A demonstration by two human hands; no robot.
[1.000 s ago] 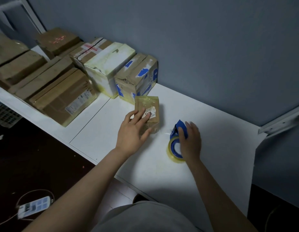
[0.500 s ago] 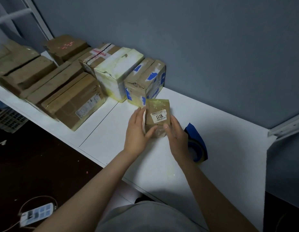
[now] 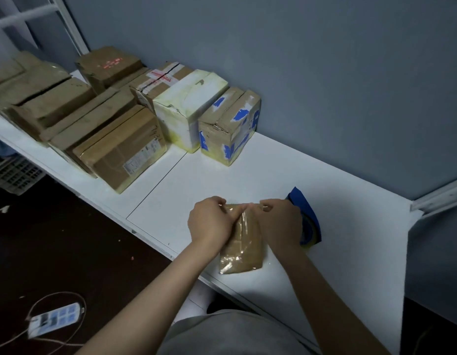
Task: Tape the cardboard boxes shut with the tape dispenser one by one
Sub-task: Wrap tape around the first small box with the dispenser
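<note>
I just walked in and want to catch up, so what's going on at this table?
A person works at the white table. The left hand and right hand both pinch the far end of a small cardboard box, glossy with tape, lying near the front edge. The blue tape dispenser lies unheld on the table just beyond the right hand. Bigger boxes sit in a row along the wall.

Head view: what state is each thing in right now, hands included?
small box, lying on the table, glossy tape along its top.
left hand, pinching the small box's far end.
right hand, pinching that same end.
tape dispenser, set down on the table, not gripped.
blue-patched box, flaps closed.
</note>
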